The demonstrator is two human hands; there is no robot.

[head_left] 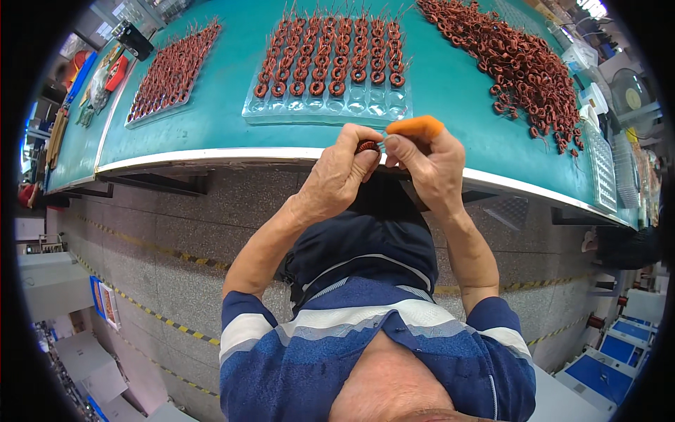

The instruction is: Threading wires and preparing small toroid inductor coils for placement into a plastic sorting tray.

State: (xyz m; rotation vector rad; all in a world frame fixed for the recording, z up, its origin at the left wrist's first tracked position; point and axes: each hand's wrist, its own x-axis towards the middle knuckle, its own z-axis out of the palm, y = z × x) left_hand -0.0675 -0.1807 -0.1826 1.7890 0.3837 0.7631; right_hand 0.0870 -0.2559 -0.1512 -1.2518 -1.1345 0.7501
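Observation:
A small ring-shaped coil wound with reddish-brown wire (367, 147) is pinched between the thumb and fingers of my left hand (336, 171), just over the table's front edge. My right hand (430, 163) is closed close beside it, thumb against the index finger, which wears an orange finger cover (416, 128). What the right fingertips grip is too small to make out. Beyond my hands, a clear plastic tray (309, 112) holds rows of similar coils (320, 60) with their wire ends upward; several pockets along its near side, mostly to the right, have no coil.
A large loose heap of coils (520, 67) covers the right of the green table (450, 91). At the left lies another filled coil tray (172, 74), with a black container (132, 40) behind it. A clear moulded tray (601, 169) lies at the right end.

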